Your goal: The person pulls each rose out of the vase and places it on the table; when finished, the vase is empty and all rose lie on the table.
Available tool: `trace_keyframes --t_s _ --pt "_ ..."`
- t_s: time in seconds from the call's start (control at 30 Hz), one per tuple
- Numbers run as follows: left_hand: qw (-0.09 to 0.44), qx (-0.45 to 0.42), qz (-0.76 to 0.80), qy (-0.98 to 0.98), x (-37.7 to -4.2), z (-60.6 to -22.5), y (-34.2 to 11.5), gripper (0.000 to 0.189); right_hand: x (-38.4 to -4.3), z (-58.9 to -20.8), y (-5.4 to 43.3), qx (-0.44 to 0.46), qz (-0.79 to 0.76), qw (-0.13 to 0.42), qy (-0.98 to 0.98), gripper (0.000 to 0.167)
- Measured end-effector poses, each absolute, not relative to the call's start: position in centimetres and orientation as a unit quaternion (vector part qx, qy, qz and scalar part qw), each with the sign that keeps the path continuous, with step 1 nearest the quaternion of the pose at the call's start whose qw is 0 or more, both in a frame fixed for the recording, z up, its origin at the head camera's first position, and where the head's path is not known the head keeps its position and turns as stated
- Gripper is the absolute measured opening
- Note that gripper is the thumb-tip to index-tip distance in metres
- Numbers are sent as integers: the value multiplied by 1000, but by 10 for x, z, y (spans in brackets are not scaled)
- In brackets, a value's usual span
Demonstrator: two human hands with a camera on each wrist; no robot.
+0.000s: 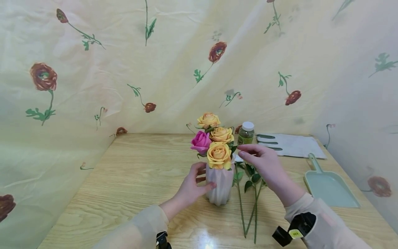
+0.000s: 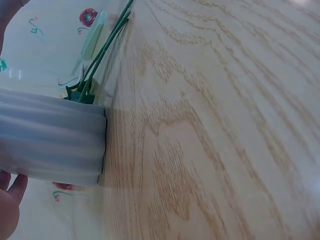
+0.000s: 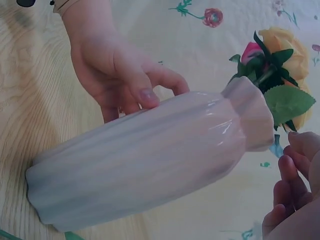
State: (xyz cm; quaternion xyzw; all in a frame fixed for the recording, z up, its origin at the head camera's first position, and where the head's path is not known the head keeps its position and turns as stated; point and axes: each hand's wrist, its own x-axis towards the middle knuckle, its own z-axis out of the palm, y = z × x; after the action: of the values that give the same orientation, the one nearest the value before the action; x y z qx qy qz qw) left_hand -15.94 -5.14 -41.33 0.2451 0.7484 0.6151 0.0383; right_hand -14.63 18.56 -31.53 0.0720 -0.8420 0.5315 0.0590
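Note:
A pale ribbed vase [image 1: 219,186] with a ruffled mouth stands upright on the table. My left hand [image 1: 194,185] holds its side, thumb toward me and fingers curving behind; the right wrist view shows this left hand [image 3: 117,70] against the vase [image 3: 145,160]. Three yellow roses [image 1: 219,155] and a magenta rose [image 1: 200,142] rise from the vase. My right hand [image 1: 264,164] is raised at the bouquet's right side, thumb and index slightly apart. In the right wrist view, its fingertips are beside the green leaves [image 3: 289,104]; any contact is hard to tell.
Several green stems with leaves [image 1: 255,207] lie right of the vase, under my right forearm. A light green dustpan [image 1: 331,188] lies at the right edge. Behind are a white-capped jar [image 1: 247,133] and a white cloth-like item [image 1: 295,145] with dark green strips. A flowered sheet hangs behind the table.

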Motion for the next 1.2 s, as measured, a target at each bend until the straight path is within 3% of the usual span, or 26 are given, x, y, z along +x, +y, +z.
trace_keyframes --t_s 0.93,1.2 --pt "49 236 620 747 -160 -415 -52 63 -160 -305 147 80 513 78 -851 11" --pt "44 239 618 748 -160 -415 -52 63 -160 -304 142 65 494 78 -863 8"
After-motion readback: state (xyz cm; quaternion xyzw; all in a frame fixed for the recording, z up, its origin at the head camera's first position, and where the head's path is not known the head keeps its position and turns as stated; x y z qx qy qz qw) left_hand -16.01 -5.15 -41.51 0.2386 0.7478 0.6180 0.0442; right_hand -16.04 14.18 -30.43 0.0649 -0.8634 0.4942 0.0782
